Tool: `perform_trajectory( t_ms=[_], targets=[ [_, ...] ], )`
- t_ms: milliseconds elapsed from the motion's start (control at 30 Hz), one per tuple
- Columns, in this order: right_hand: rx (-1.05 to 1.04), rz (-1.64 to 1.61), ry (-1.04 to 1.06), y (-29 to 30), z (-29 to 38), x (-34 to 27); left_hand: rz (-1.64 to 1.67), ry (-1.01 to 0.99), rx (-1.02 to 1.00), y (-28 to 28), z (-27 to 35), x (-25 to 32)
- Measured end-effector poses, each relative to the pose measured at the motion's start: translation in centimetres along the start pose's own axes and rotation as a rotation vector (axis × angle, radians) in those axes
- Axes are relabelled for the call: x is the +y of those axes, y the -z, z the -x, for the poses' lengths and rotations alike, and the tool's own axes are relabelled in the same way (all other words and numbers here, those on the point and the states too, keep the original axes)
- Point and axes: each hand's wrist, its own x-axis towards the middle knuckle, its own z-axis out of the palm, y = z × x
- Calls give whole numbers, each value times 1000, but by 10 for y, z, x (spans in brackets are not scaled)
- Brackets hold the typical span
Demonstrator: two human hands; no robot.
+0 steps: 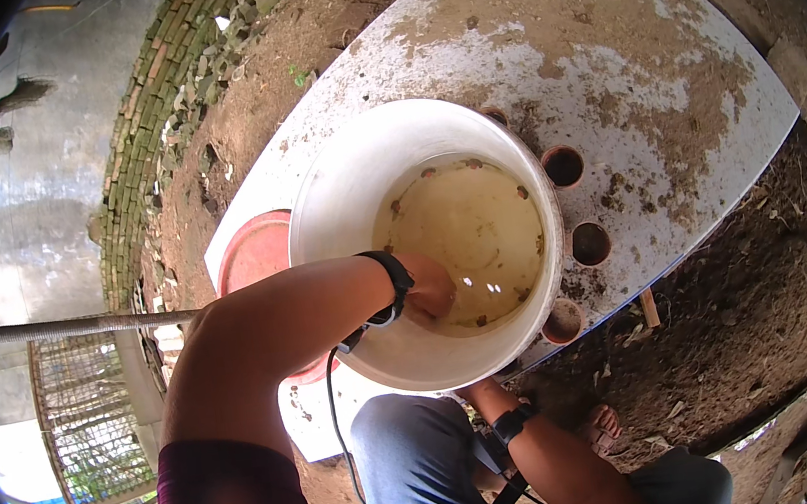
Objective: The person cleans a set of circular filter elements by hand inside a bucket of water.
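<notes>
A large white plastic bucket (442, 368) stands open in front of me, with cloudy yellowish water (477, 235) in it. Several small dark and reddish bits lie around the edge of its bottom. My left hand (432, 285) reaches into the bucket, its fingers hidden in the water; what they touch cannot be seen. A black band and a device with a cable are on that wrist. My right hand (475, 388) is at the bucket's near outer side, mostly hidden beneath its wall, with a black band on the wrist.
The bucket stands on a soil-stained white board (653, 70). Small round reddish-brown pots (591, 243) stand at its right, and a round red plastic item (259, 247) lies partly behind it at left. Brown soil (742, 301), a brick edging (139, 133) and my knees (418, 462) surround the board.
</notes>
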Motion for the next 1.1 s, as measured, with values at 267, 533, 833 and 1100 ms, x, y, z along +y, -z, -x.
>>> perform_trajectory(
  t_ms=[267,533,833,1100],
  targets=[
    [-13,-42,3,-2,-1,4,7,3,-43,-5,-5,-2],
    [-35,-92,5,-9,-4,5,-14,26,-27,-5,-2,5],
    [-67,-156,5,-25,-10,5,-123,-44,-175,-8,-13,2],
    [-45,-207,40,-9,-7,3,-8,110,-133,0,4,11]
  ],
)
